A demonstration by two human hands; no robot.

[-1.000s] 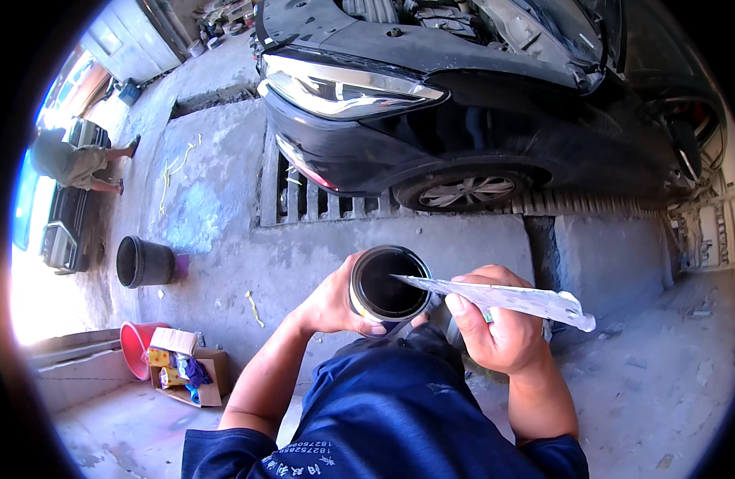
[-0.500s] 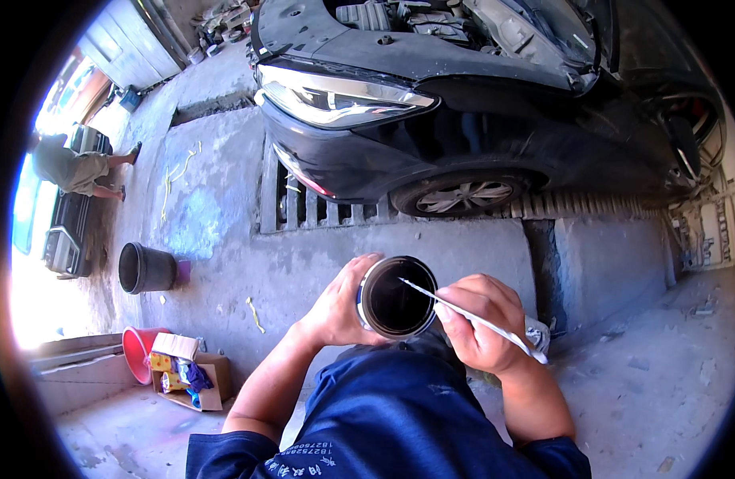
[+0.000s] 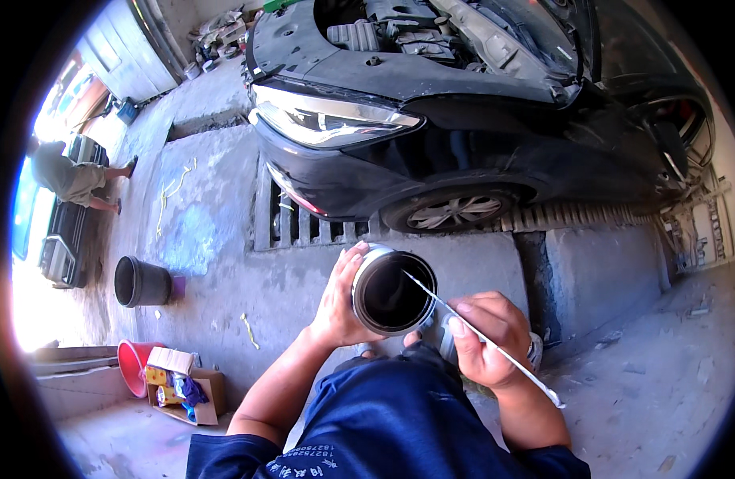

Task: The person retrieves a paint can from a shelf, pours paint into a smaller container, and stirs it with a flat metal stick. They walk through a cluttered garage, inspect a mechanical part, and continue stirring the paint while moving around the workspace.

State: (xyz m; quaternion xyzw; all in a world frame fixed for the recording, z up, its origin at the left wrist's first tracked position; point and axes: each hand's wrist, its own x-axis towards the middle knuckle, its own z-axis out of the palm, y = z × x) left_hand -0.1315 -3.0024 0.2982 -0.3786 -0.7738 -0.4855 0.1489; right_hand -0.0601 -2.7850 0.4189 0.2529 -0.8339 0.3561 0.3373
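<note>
My left hand (image 3: 339, 299) grips the side of a round metal can (image 3: 391, 291) with a dark inside, its open mouth turned toward me. My right hand (image 3: 487, 339) pinches a thin flat white strip (image 3: 495, 347). The strip now shows edge-on; its tip rests at the can's rim on the right and its tail runs down past my wrist. Both hands are in front of my blue shirt (image 3: 399, 423), above grey concrete ground.
A dark car (image 3: 463, 136) with its hood open stands just ahead, beside a floor grate (image 3: 304, 227). A black bucket (image 3: 140, 281), a red bucket (image 3: 132, 363) and a cardboard box of items (image 3: 184, 387) lie at my left. A person (image 3: 72, 177) crouches far left.
My right hand has turned the white strip from broadside to edge-on and brought its tip to the can's rim. The can has stayed in my left hand.
</note>
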